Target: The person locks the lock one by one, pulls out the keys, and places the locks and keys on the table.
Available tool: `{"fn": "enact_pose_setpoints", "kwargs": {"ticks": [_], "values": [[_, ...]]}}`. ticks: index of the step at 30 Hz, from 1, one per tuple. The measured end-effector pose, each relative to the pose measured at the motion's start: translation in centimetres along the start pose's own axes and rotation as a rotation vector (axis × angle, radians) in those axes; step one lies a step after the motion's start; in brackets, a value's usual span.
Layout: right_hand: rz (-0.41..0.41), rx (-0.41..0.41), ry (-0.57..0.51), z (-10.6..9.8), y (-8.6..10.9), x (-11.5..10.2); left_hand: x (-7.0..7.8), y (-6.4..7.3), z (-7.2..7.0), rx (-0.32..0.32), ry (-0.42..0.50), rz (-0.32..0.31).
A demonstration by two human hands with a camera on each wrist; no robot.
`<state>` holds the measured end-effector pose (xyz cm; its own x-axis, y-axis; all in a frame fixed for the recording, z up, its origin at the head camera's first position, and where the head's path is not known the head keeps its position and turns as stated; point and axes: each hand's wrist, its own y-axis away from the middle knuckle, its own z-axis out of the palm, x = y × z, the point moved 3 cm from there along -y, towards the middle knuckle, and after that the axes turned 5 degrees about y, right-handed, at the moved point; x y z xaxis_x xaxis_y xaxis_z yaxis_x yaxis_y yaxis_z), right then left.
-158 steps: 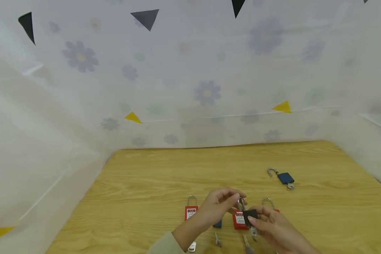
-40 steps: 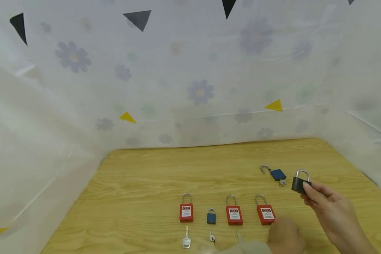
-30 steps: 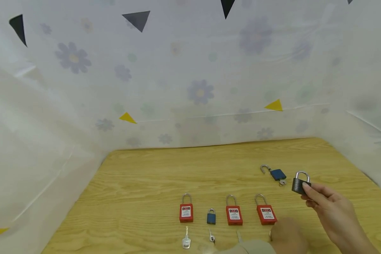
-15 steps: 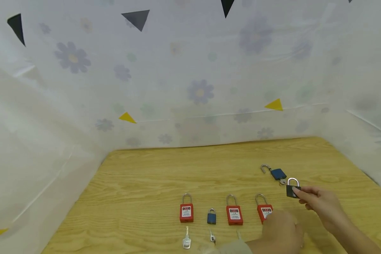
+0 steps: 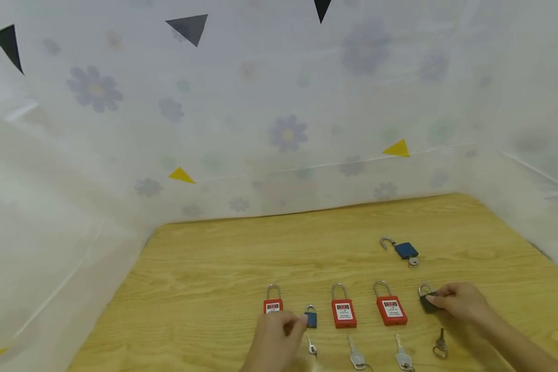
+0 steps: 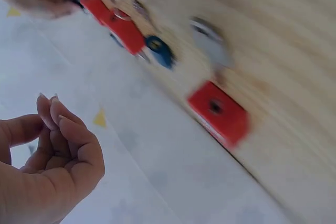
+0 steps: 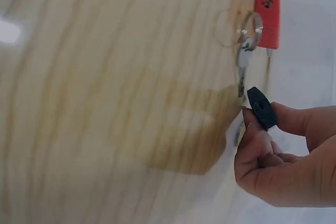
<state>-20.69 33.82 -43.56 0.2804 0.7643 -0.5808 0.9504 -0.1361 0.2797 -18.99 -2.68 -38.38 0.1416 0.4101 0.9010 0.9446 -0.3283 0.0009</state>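
Observation:
My right hand [image 5: 462, 302] pinches a small black padlock [image 5: 429, 304] between thumb and fingers at the right end of a row of padlocks; its shackle points away from me. In the right wrist view the black padlock [image 7: 262, 108] shows its keyhole end. My left hand [image 5: 279, 338] is over the left of the row, fingers loosely curled with nothing seen between them in the left wrist view. It partly covers a red padlock [image 5: 273, 306], and its fingertips appear beside a small blue padlock [image 5: 311, 319]. A dark key with a ring [image 5: 440, 345] lies below the black padlock.
Two more red padlocks, the middle one [image 5: 344, 313] and the right one [image 5: 391, 310], lie in the row. Below are a small key [image 5: 312, 347] and two larger keys [image 5: 356, 356] [image 5: 403, 356]. An unlocked blue padlock [image 5: 406, 250] with its key lies farther back.
My left hand has swung from the right end to the left, uncovering keys there. My right hand has lowered the black padlock toward the table beside the right red padlock. Earlier, both hands were on the black padlock.

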Motion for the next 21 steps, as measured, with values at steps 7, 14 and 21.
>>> {"fn": "enact_pose_setpoints", "kwargs": {"ticks": [7, 14, 21], "values": [[-0.073, 0.030, 0.138, 0.7, -0.1, -0.3, -3.8, 1.2, -5.0, 0.094, -0.107, -0.091], [-0.101, 0.021, 0.169, 1.0, -0.6, -0.4, -6.2, 0.9, -7.9, 0.056, -0.365, -0.197], [-0.127, 0.034, 0.195, 1.2, -1.1, -0.4, -7.8, 0.4, -8.6, -0.038, -0.478, -0.160]]}}
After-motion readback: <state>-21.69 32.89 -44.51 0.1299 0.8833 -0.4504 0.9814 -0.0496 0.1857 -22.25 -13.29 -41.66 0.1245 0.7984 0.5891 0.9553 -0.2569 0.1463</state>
